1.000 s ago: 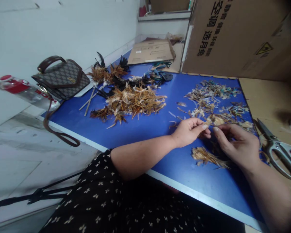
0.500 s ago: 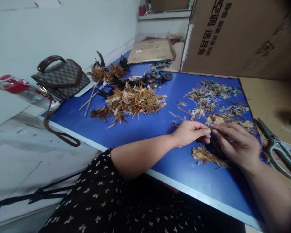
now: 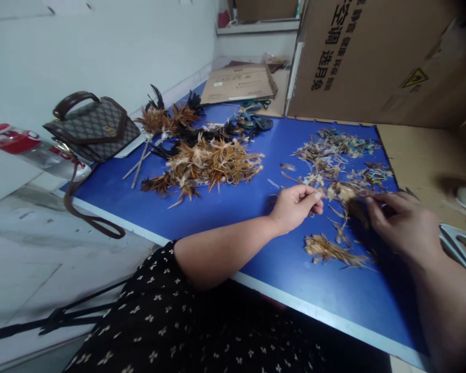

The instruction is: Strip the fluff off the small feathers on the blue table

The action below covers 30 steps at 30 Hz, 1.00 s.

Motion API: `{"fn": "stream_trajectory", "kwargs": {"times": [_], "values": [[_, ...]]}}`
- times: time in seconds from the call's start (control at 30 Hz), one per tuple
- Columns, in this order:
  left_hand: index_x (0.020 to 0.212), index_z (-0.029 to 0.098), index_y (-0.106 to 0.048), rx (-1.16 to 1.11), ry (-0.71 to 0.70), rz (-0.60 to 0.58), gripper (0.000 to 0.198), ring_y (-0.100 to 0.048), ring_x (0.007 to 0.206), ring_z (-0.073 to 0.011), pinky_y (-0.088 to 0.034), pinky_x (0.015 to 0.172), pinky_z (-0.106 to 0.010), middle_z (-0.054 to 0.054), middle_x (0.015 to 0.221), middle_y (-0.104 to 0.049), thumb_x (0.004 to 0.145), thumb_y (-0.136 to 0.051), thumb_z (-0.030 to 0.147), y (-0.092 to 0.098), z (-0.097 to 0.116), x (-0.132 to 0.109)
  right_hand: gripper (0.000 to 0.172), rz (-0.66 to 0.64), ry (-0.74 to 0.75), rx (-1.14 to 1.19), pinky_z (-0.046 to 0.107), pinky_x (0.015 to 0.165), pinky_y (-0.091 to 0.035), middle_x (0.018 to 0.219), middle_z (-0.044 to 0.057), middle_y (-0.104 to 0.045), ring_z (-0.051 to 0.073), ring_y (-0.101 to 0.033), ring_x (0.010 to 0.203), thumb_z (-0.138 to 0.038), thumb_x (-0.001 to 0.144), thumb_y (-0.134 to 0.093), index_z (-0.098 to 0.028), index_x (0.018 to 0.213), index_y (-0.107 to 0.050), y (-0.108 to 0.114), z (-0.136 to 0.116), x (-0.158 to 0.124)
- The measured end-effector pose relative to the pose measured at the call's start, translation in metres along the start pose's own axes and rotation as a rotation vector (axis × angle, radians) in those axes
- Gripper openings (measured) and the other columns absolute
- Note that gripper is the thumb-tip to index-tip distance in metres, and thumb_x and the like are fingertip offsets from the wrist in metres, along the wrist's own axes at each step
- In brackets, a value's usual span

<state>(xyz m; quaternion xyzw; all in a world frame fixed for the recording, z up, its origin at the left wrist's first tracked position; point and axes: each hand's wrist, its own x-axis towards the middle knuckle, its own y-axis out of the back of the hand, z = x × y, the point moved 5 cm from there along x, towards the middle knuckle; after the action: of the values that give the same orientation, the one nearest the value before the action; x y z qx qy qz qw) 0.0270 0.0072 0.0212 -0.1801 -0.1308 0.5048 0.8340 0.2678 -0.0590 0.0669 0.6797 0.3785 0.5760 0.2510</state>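
Over the right part of the blue table, my left hand (image 3: 295,207) is closed in a pinch, with the small tan tip of a feather (image 3: 322,194) showing at its fingertips. My right hand (image 3: 407,225) is also pinched, apart from the left and farther right; what lies between its finger and thumb is too small and blurred to name. Beneath and between the hands lie loose brown feathers (image 3: 345,191). Nearer the front, a small bunch of tan feathers (image 3: 330,249) rests on the table. A heap of feather scraps (image 3: 334,147) spreads behind my hands.
A large pile of brown feathers (image 3: 213,163) lies mid-table, with black and brown plumes (image 3: 166,116) behind it. Scissors (image 3: 460,246) are partly hidden by my right arm. A handbag (image 3: 95,127) and a bottle (image 3: 39,150) stand left. A big cardboard box (image 3: 373,67) borders the back.
My hands, together before, have drawn apart: the right has moved rightward, the left slightly left. The right forearm now covers more of the scissors. The view has shifted a little.
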Motion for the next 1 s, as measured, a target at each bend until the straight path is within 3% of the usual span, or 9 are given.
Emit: {"fn": "stream_trajectory", "kwargs": {"times": [0.13,0.3,0.5,0.63,0.8,1.0], "values": [[0.095,0.014,-0.07,-0.011,-0.053,0.104,0.037,-0.067,0.066,-0.008,-0.053,0.071,-0.025,-0.001,0.085,-0.073,0.091,-0.088,0.047,0.006,0.003,0.003,0.028,-0.15,-0.008,-0.002,0.036,0.08,-0.058,0.102,0.007,-0.083,0.026,-0.078,0.091,-0.044,0.096,-0.064,-0.027,0.106,-0.084,-0.012,0.009,-0.005],[0.096,0.015,-0.07,0.012,-0.058,0.119,0.041,-0.067,0.067,-0.0084,-0.052,0.07,-0.025,-0.001,0.086,-0.073,0.09,-0.088,0.052,0.007,0.005,0.002,0.032,-0.324,-0.016,-0.003,0.036,0.072,-0.054,0.095,0.004,-0.083,0.025,-0.075,0.081,-0.052,0.096,-0.062,-0.029,0.092,-0.083,-0.017,-0.003,-0.007],[0.095,0.016,-0.07,0.061,-0.08,0.081,0.044,-0.065,0.066,-0.0081,-0.051,0.069,-0.026,-0.001,0.086,-0.073,0.09,-0.086,0.056,0.005,0.005,0.001,0.038,-0.19,-0.153,-0.053,0.036,0.07,-0.051,0.097,0.008,-0.078,0.024,-0.07,0.079,-0.061,0.096,-0.062,-0.026,0.096,-0.08,-0.007,0.001,-0.004],[0.094,0.016,-0.069,0.093,-0.085,0.067,0.044,-0.064,0.065,-0.008,-0.051,0.07,-0.026,-0.001,0.084,-0.072,0.091,-0.085,0.057,0.003,0.004,0.0,0.037,-0.267,-0.124,-0.056,0.037,0.072,-0.05,0.099,0.01,-0.078,0.026,-0.07,0.085,-0.058,0.095,-0.065,-0.026,0.099,-0.082,-0.022,0.0,-0.005],[0.095,0.017,-0.07,0.109,-0.094,0.05,0.044,-0.064,0.065,-0.0082,-0.051,0.07,-0.026,-0.001,0.084,-0.073,0.091,-0.084,0.058,0.003,0.004,0.0,0.025,-0.274,-0.064,0.018,0.037,0.075,-0.052,0.088,0.009,-0.077,0.026,-0.069,0.083,-0.047,0.095,-0.065,-0.025,0.087,-0.075,-0.033,-0.004,-0.004],[0.099,0.015,-0.074,0.149,-0.089,-0.052,0.04,-0.066,0.07,-0.0095,-0.053,0.077,-0.029,-0.004,0.086,-0.075,0.096,-0.081,0.055,-0.003,-0.001,-0.003,0.029,-0.028,-0.133,-0.009,0.037,0.076,-0.056,0.098,0.01,-0.082,0.028,-0.076,0.085,-0.049,0.101,-0.061,-0.024,0.108,-0.075,-0.013,-0.011,-0.004]]}}
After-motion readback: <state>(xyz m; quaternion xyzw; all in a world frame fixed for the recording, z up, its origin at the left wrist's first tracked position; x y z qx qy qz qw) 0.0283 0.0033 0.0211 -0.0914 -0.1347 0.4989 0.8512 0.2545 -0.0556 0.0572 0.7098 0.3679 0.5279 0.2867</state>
